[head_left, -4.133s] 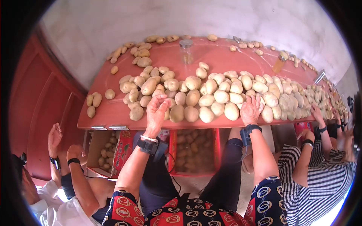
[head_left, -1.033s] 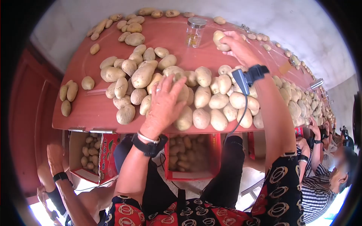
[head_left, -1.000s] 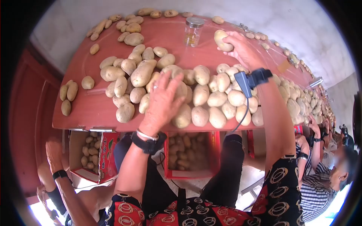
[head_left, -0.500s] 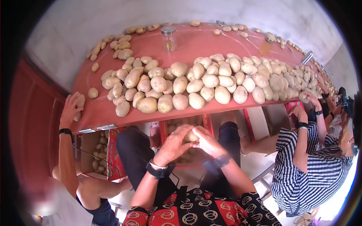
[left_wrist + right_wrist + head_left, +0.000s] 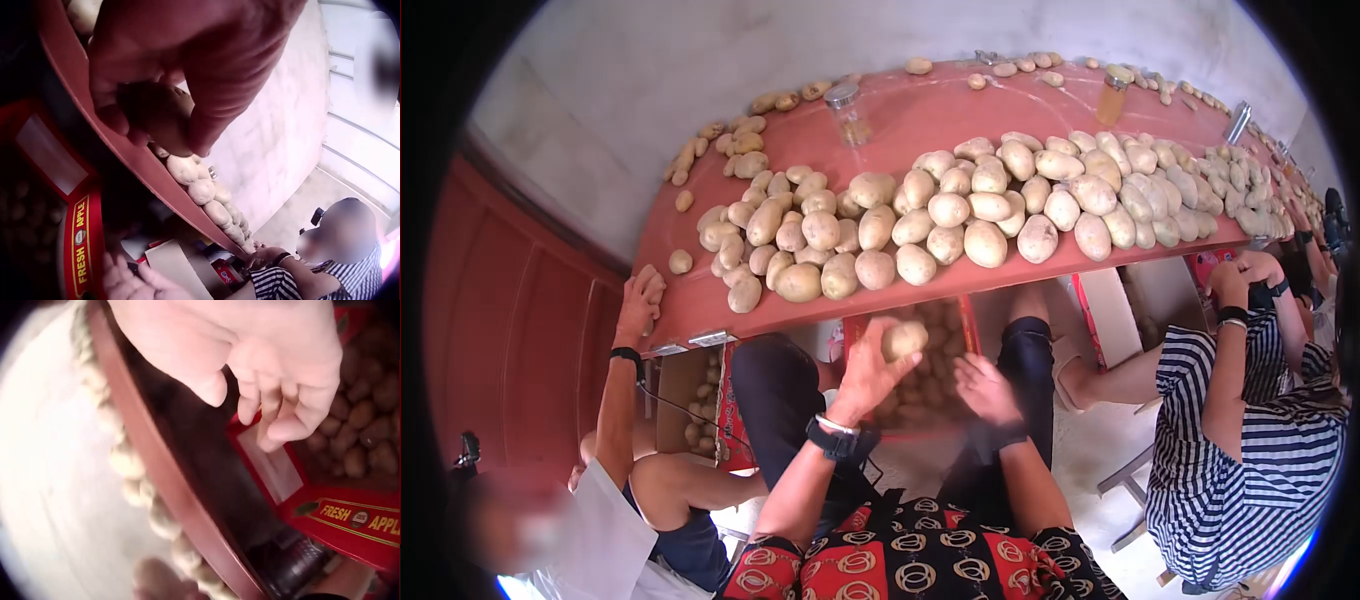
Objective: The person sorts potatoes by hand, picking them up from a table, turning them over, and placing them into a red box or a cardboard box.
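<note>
My left hand [image 5: 866, 373] holds a potato [image 5: 904, 341] between thumb and fingers, above the red box [image 5: 971, 330] of potatoes that stands below the table edge. In the left wrist view the same hand [image 5: 200, 56] grips the shadowed potato [image 5: 164, 115]. To its right, my right hand [image 5: 988, 390] hangs over the box, holding nothing; in the right wrist view its fingers are loosely bent [image 5: 250, 369]. A long pile of potatoes [image 5: 985, 243] lies along the front of the red table [image 5: 780, 318].
Two glass jars [image 5: 847, 112] [image 5: 1113, 95] stand farther back on the table. Another box of potatoes [image 5: 737, 420] is below at the left. One person's hand [image 5: 638, 306] touches the table's left end; a person in stripes [image 5: 1250, 450] sits at the right.
My right hand has reached the table's far side, come down beside my left, and parted from it. The potato both hands held half a second ago is now in my left hand alone.
</note>
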Motion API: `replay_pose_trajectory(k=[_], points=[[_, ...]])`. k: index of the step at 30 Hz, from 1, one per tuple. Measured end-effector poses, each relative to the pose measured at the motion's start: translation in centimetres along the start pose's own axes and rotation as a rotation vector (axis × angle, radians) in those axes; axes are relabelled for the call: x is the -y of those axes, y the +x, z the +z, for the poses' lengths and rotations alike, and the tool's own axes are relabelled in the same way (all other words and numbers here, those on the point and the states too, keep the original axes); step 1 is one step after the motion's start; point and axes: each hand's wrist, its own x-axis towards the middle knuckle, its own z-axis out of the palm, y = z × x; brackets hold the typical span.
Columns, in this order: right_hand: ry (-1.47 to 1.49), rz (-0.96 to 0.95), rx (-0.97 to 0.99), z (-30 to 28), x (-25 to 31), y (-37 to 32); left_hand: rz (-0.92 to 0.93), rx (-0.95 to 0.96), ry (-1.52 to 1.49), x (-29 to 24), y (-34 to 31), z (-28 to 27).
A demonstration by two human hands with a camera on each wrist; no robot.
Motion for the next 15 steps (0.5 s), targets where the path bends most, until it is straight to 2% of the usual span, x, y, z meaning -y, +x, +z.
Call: replay_pose_trajectory(k=[1,3,6,8,11,15], points=[[0.063,-0.037,-0.15,-1.1,0.1,-0.1,0.02,-0.059,0.0,-0.5,0.8,-0.2],[-0.003,-0.026,-0.117,-0.4,0.2,-0.8,0.009,-0.126,0.086,-2.4,2.9,-1.0],[-0.045,-0.018,-0.077,0.0,-0.1,-0.3,0.114,-0.229,0.156,-2.8,6.1,-1.0],[-0.02,-0.005,-0.089,-0.3,0.1,-0.2,0.015,-0.25,0.254,-3.9,7.9,-0.8],[0.022,-0.102,-0.081,-0.2,0.1,-0.1,-0.088,-0.274,0.355,-5.5,10.6,-0.3],[0.03,-0.071,-0.095,0.5,0.6,-0.5,-0.079,-0.374,0.434,-4.6,13.3,1.8]])
